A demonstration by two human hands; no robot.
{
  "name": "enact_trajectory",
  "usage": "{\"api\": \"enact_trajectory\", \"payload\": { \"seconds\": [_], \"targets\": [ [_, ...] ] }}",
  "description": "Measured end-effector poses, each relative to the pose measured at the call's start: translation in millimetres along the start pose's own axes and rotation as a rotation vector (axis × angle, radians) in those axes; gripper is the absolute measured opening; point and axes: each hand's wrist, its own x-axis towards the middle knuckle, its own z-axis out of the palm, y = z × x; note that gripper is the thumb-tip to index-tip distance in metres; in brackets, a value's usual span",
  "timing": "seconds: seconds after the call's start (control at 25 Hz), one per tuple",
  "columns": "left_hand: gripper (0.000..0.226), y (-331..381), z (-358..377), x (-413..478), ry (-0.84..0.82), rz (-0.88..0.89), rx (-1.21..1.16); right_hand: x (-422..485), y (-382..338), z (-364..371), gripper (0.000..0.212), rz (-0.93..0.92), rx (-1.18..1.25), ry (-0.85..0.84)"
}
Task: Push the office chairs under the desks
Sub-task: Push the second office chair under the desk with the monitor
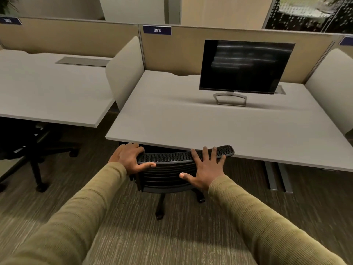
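Pushing the office chair (pixel 172 169) in beneath the desk (pixel 210 127), the left hand (pixel 129 159) grips its backrest top while the right hand (pixel 207 169) presses flat, fingers spread; next probably a final straight shove.

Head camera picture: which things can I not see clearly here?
- Seat of the chair: head view, hidden under the desk.
- Second chair at left: mostly hidden by its desktop, in dark shadow.
- Left label: number blurred.
- Left hand: fingertips hidden behind the backrest.
- Monitor: only blurred reflections.
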Motion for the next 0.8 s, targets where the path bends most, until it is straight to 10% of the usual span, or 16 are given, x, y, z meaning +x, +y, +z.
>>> {"api": "enact_trajectory", "payload": {
  "seconds": [0.52,0.8],
  "targets": [
    [0.106,-46.0,1.1,15.3,-0.079,0.032,0.113,-3.4,-9.8,-2.2,0.11,-0.122,0.012,0.053],
    [0.077,62.8,-1.7,-17.7,0.079,0.063,0.05,-76.1,16.3,1.5,0.096,-0.127,0.135,0.115]
  ]
}}
